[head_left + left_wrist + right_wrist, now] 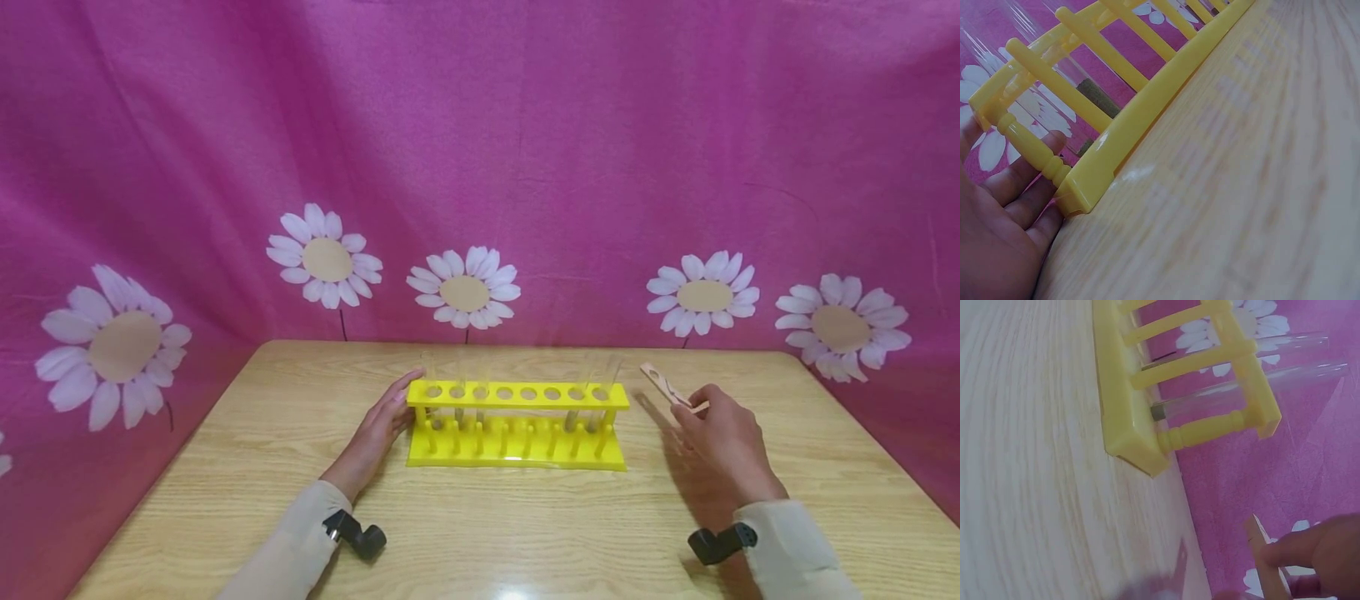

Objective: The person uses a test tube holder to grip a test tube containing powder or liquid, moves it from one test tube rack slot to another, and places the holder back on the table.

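Observation:
A yellow test tube rack (517, 458) stands on the table. Three glass test tubes sit in its left holes and two in its right holes; dark material shows at the bottom of some, such as the left test tube (1097, 97). At the rack's left end, my left hand (377, 429) rests with extended fingers (1013, 181) against the side post. Right of the rack, my right hand (723, 437) pinches a wooden test tube holder (660, 383) by its rear part. The holder's tip points toward the back left, apart from the rack. In the right wrist view, the holder (1263, 562) is partly hidden by fingers.
Upright yellow pegs (553, 440) line the rack's front. The wooden table (465, 533) extends around it. A magenta curtain (570, 167) with white daisies hangs behind and at the left side. Both wrists wear black camera mounts (360, 537).

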Tool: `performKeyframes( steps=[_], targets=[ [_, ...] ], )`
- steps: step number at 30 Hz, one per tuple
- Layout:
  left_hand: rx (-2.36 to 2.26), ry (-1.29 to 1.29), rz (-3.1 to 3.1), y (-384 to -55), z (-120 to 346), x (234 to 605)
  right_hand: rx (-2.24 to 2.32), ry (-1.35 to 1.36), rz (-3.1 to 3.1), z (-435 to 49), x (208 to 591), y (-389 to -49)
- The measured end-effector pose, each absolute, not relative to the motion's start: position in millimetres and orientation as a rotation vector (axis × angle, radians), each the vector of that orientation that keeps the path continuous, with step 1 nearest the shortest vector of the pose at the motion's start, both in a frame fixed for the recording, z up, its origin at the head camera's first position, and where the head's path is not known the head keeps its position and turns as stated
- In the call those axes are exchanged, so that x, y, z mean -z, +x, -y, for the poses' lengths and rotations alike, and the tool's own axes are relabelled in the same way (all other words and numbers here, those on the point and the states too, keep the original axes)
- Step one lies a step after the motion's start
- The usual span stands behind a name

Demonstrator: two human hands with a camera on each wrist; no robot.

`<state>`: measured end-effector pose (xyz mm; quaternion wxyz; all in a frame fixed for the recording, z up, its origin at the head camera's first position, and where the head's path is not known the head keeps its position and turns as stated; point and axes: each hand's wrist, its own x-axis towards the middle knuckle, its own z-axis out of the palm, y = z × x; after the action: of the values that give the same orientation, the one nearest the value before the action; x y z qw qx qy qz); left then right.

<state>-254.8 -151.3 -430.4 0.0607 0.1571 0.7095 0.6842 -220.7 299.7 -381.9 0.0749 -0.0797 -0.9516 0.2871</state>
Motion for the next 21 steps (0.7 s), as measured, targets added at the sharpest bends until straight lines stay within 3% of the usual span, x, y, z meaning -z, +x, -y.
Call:
performKeyframes(
  steps=[21],
  targets=[
    [-2.071,0.468,-2.145,-255.4,151.4,431.0,-0.887,-0.247,2.734,-287.4,363.4,-219.3]
  ],
)
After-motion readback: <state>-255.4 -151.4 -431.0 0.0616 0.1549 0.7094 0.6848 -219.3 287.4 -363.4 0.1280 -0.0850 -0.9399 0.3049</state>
